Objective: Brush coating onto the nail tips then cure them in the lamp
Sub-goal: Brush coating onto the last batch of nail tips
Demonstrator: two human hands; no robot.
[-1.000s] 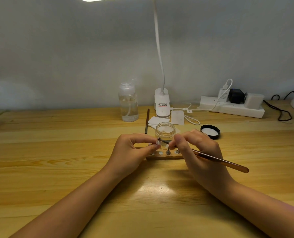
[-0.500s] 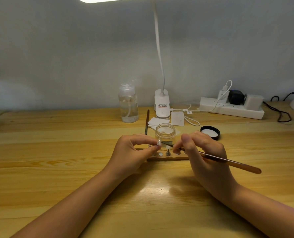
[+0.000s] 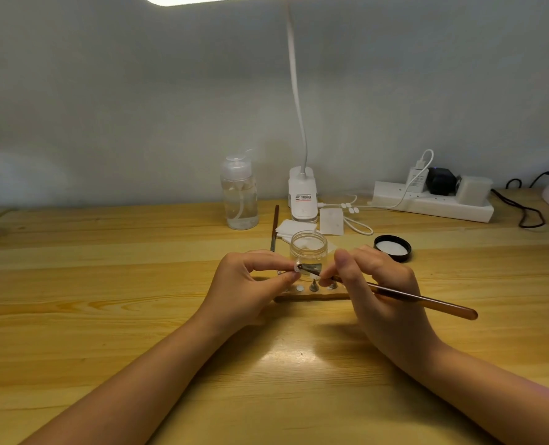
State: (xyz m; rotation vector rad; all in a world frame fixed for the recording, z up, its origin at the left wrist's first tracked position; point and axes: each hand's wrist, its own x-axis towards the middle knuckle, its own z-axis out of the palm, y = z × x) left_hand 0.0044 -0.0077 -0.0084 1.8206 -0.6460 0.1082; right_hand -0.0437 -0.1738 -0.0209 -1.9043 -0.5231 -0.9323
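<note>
On the tabletop (image 3: pixel 106 284) the jar (image 3: pixel 308 248) sits at centre. Bottle (image 3: pixel 239 194) at eleven o'clock, lamp base (image 3: pixel 302 195) at twelve, lid (image 3: pixel 393 247) at three, power strip (image 3: pixel 433 203) at two, holder (image 3: pixel 311 295) at six, just before it.

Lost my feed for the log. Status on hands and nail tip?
Left hand pinching nail tip. Right hand gripping brush, bristles on the tip. Open jar just behind; nothing blocking.
</note>
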